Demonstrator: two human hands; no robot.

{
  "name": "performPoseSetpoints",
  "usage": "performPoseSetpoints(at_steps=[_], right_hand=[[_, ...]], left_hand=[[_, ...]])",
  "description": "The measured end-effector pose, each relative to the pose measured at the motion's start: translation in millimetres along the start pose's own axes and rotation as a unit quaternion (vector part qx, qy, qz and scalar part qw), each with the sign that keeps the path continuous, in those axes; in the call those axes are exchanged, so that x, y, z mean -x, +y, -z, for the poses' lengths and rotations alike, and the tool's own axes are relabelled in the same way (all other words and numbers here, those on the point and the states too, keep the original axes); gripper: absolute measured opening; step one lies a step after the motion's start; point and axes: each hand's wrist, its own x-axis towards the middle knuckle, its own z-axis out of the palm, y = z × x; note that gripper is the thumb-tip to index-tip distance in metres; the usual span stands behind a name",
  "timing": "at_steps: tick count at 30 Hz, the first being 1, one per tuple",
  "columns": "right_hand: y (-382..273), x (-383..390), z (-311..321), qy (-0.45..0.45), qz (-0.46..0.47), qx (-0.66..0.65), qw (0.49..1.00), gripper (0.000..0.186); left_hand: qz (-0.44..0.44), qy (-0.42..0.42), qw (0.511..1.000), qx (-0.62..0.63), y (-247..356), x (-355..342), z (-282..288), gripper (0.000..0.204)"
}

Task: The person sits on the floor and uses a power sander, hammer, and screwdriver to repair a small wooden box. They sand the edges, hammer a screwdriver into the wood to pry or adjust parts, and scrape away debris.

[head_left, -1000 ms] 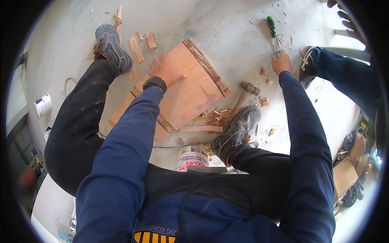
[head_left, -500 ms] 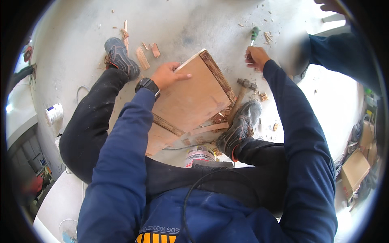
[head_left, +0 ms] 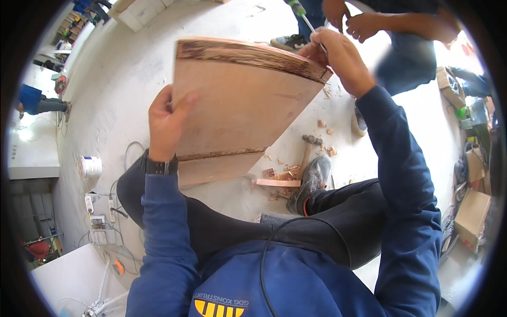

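Observation:
A flat tan wooden panel (head_left: 237,100) is raised and tilted above my legs. Rough dark strips of exposed wood run along its far edge and across its lower part. My left hand (head_left: 169,124) grips the panel's left edge, thumb on the face and fingers behind. At the far right corner, my right hand (head_left: 343,61) is closed around the metal shaft of a screwdriver (head_left: 299,9), whose green handle points away; its tip is hidden. A hammer (head_left: 306,153) lies beside my right shoe (head_left: 316,179).
Wood chips (head_left: 288,174) and a pinkish wood strip (head_left: 277,183) lie near the hammer. Another person's hands (head_left: 362,25) are close beyond my right hand. At left are a white tub (head_left: 90,166) and power outlets with cables (head_left: 100,217). A cardboard box (head_left: 471,216) stands right.
The panel has been lifted and tipped up with my left hand on its edge. My right hand, holding the screwdriver, has come up to the panel's far right corner. The other person's hands are nearer.

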Motion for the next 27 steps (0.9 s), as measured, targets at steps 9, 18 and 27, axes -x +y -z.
performPoseSetpoints(at_steps=[9,18,27], right_hand=[[-129,38,-33,-0.026,0.199,-0.034,0.979,0.033],[-93,72,-96,-0.017,-0.021,-0.177,0.984,0.029],[-107,40,-69,-0.01,0.016,-0.204,0.979,0.03]], left_hand=[[-0.068,0.068,0.99,0.103,-18,42,45,0.048],[-0.068,0.035,0.989,0.124,-28,38,71,0.044],[-0.076,0.09,0.973,0.2,-7,52,31,0.049]])
